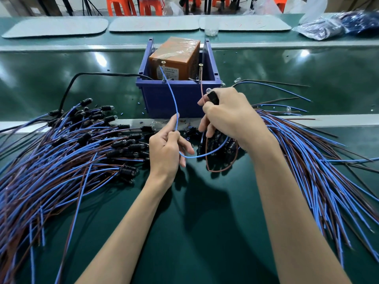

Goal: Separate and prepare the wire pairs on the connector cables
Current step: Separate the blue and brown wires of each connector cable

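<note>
My left hand (167,149) pinches a blue wire (171,93) that arcs up to a screw post (163,62) on the orange block in the blue bin. My right hand (227,113) grips a bundle of black connectors (222,146), one connector (213,97) sticking up above the thumb. A brown wire (202,87) runs from that hand up to the second screw post (200,65). The pair's lower loops hang below my right hand. A pile of blue-and-brown connector cables (67,152) lies to the left, and another fan of them (320,156) spreads right.
A blue plastic bin (180,99) holding a tape-wrapped orange block (176,56) stands just beyond my hands. A black cable (71,85) curves from it to the left. Grey mats (153,24) and plastic bags (328,25) lie at the far side of the green bench.
</note>
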